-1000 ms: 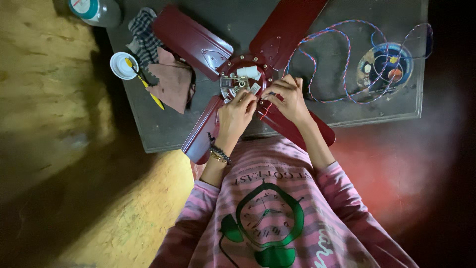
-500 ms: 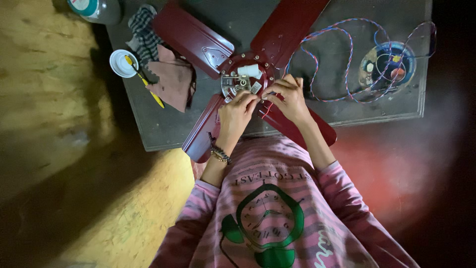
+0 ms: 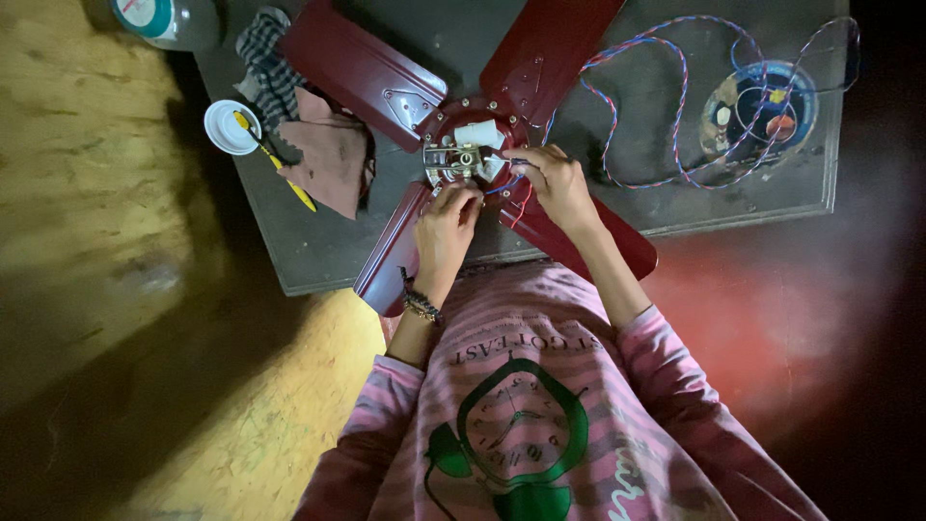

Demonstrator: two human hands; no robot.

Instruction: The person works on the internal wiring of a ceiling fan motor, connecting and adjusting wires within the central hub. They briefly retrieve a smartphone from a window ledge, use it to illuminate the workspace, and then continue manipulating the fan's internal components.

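Observation:
A dark red ceiling fan (image 3: 371,72) lies on a grey metal table (image 3: 318,246) with its hub (image 3: 468,145) facing up and its wiring bare. My left hand (image 3: 446,227) pinches something small at the near edge of the hub. On the hub's right side, my right hand (image 3: 552,181) grips thin red and blue wires (image 3: 508,183) coming out of the hub. What the left fingers pinch is too small to make out.
A twisted red-and-blue cable (image 3: 666,106) loops across the table to a round clear dish (image 3: 762,116) of small parts. A brown rag (image 3: 328,159), a checked cloth (image 3: 265,68), a white lid (image 3: 230,125) and a yellow-handled screwdriver (image 3: 280,164) lie at the left. A bottle (image 3: 164,17) stands at the far corner.
Both hands stay at the fan hub with only slight finger shifts. Nothing else on the table has moved.

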